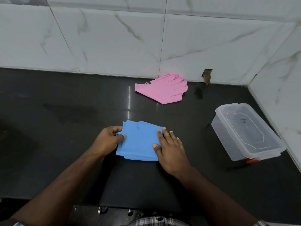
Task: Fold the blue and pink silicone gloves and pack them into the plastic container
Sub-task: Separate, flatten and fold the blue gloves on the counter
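The blue silicone gloves (140,141) lie folded into a flat rectangle on the black counter, in the middle of the view. My left hand (108,141) grips their left edge, thumb on top and fingers curled around it. My right hand (169,149) lies flat with straight fingers pressing on the right edge. The pink gloves (164,88) lie unfolded and stacked near the back wall, fingers pointing right. The clear plastic container (247,132) stands at the right with its lid on.
The black counter (65,128) ends at a tiled wall (114,38) behind and on the right. A small hole (207,76) shows in the wall base behind the pink gloves. The counter's front edge runs just below my forearms.
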Demonstrator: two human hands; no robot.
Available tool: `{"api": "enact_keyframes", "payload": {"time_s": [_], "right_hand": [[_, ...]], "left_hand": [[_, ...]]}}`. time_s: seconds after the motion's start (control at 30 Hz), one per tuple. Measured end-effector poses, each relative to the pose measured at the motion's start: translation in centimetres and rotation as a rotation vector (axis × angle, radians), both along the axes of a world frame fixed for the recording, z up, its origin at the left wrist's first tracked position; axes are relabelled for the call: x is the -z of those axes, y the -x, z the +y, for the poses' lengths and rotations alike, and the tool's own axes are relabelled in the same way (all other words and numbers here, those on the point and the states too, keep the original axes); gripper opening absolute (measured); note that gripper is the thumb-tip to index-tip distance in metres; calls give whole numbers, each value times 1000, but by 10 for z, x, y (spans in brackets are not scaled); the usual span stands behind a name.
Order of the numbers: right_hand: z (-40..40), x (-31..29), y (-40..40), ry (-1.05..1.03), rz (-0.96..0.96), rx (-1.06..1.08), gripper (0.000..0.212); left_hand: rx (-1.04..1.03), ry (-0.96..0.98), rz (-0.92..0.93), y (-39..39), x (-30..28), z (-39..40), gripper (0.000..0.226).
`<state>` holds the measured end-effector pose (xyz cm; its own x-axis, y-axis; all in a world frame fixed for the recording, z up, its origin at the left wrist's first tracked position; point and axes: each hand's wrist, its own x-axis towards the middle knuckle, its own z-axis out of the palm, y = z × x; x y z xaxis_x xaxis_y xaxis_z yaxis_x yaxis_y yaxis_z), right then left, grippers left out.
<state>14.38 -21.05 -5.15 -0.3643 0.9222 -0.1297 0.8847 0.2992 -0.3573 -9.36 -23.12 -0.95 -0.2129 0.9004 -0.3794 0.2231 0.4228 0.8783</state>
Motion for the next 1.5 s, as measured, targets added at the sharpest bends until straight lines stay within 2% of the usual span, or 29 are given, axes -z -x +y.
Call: {"api": "enact_keyframes", "payload": {"time_s": [0.23, 0.6, 0.7, 0.77, 0.83, 0.93, 1.03, 1.17, 1.5], "right_hand": [[0, 3, 5, -39, -95, -24, 65], [6, 5, 16, -56, -98, -79, 60], [7, 7, 16, -67, -117, -91, 60], [8, 7, 16, -71, -130, -92, 59], [8, 8, 16, -76, -136, -93, 59], [7, 7, 17, -94, -135, -95, 58], [7, 6, 17, -93, -133, -100, 58], [10, -1, 19, -77, -89, -113, 55], [10, 9, 26, -120, -115, -179, 58]], "left_hand": [[-34, -24, 67, -3, 10, 4, 31], [-2, -18, 147, -1, 16, 9, 31], [18, -52, 198, 2, 20, 10, 43], [50, -111, 314, 4, 21, 11, 55], [71, -174, 549, 3, 18, 11, 63], [223, -352, 950, -11, 11, 7, 60], [452, -380, 1087, -27, 19, 5, 53], [623, -197, 1118, -25, 38, 5, 75], [568, -219, 1055, -17, 58, -2, 77]]}}
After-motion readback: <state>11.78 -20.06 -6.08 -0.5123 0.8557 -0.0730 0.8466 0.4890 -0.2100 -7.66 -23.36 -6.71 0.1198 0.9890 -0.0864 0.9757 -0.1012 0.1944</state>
